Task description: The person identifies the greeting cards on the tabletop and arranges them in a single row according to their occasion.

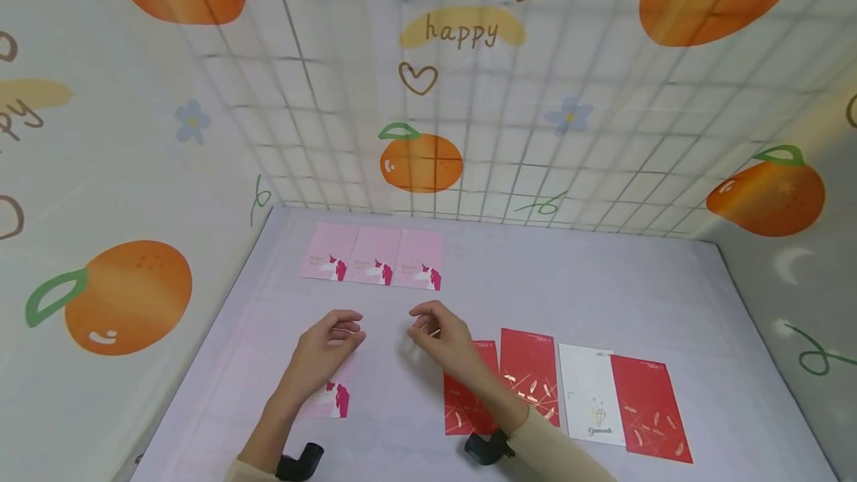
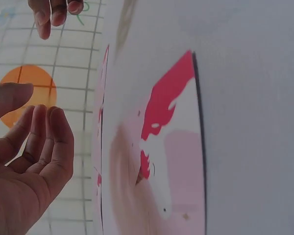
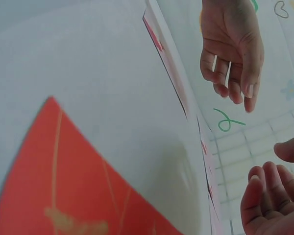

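My left hand (image 1: 329,348) hovers over a pink card with a unicorn print (image 1: 339,399), its fingers loosely bent around nothing; the hand hides the upper part of that card. In the left wrist view the same pink card (image 2: 181,161) lies flat below the hand. Across from it, my right hand (image 1: 442,333) is raised above the table with relaxed fingers and a gap between thumb and fingertips. Below the right forearm lies a red card with gold lines (image 1: 462,411), partly covered by the arm. A gap separates the two hands.
Three pink unicorn cards (image 1: 374,255) form a row at the back left. To the right lie another red card (image 1: 529,374), a white card with a diamond print (image 1: 592,393) and a further red card (image 1: 652,407). A printed curtain (image 1: 469,103) over a wire grid encloses the table.
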Tool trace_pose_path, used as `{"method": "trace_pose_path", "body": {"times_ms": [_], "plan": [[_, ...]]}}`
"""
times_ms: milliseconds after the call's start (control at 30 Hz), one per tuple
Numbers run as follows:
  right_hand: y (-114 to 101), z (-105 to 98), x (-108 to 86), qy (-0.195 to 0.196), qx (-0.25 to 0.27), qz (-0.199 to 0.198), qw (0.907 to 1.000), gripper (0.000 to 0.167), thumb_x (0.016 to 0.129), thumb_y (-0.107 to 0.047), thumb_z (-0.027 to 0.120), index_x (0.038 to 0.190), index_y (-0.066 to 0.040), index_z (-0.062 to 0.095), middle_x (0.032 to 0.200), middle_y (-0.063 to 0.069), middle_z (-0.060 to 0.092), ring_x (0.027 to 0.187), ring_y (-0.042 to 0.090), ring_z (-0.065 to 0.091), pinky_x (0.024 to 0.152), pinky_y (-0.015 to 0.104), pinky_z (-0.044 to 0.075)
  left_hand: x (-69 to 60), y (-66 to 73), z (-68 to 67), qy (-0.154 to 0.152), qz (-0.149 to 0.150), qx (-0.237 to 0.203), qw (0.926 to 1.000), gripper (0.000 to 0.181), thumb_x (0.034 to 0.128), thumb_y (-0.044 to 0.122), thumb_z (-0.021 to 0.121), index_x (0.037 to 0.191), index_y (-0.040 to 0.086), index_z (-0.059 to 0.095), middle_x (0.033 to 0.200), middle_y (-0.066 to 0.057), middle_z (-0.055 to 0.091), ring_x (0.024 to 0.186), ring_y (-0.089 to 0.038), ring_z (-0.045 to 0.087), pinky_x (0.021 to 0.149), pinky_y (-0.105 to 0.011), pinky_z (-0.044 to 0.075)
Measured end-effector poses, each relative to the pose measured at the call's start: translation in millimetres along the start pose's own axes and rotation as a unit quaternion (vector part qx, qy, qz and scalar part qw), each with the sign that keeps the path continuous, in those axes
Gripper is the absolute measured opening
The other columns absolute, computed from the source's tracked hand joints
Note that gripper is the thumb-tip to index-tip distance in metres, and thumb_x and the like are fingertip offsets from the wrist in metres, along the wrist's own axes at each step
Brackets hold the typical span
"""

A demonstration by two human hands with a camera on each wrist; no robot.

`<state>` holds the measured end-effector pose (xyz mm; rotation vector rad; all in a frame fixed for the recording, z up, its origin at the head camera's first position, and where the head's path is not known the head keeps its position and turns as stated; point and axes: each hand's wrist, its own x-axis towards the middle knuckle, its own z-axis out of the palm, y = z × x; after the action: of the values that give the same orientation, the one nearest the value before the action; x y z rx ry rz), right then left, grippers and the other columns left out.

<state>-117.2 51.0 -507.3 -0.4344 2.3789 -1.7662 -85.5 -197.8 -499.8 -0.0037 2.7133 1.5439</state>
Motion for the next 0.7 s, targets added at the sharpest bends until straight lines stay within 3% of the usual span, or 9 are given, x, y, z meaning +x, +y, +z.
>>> {"method": "trace_pose_path", "body": {"times_ms": [300, 700], "plan": [[-3, 24, 13.2, -0.021, 0.005, 0.004, 0.9998, 0.03, 0.092, -0.022, 0.073, 0.117, -0.007, 0.064, 0.091, -0.003, 0.064, 0.079, 0.015, 0.062, 0.065, 0.026, 0.054, -1.2, -12.4, -12.0, 0.001, -0.019, 0.022, 0.9996, 0.036, 0.0914, 0.027, 0.075, 0.124, 0.015, 0.065, 0.105, -0.002, 0.068, 0.099, -0.022, 0.069, 0.086, -0.037, 0.056], [-5, 57, 28.0, -0.046, 0.006, 0.011, 0.9989, 0.025, 0.091, -0.021, 0.073, 0.113, -0.013, 0.063, 0.088, -0.006, 0.063, 0.074, 0.011, 0.059, 0.061, 0.025, 0.053, -0.6, -37.2, -44.5, 0.004, -0.045, 0.049, 0.9978, 0.038, 0.0945, 0.032, 0.071, 0.126, 0.012, 0.063, 0.109, -0.007, 0.068, 0.1, -0.027, 0.068, 0.086, -0.042, 0.056]]}}
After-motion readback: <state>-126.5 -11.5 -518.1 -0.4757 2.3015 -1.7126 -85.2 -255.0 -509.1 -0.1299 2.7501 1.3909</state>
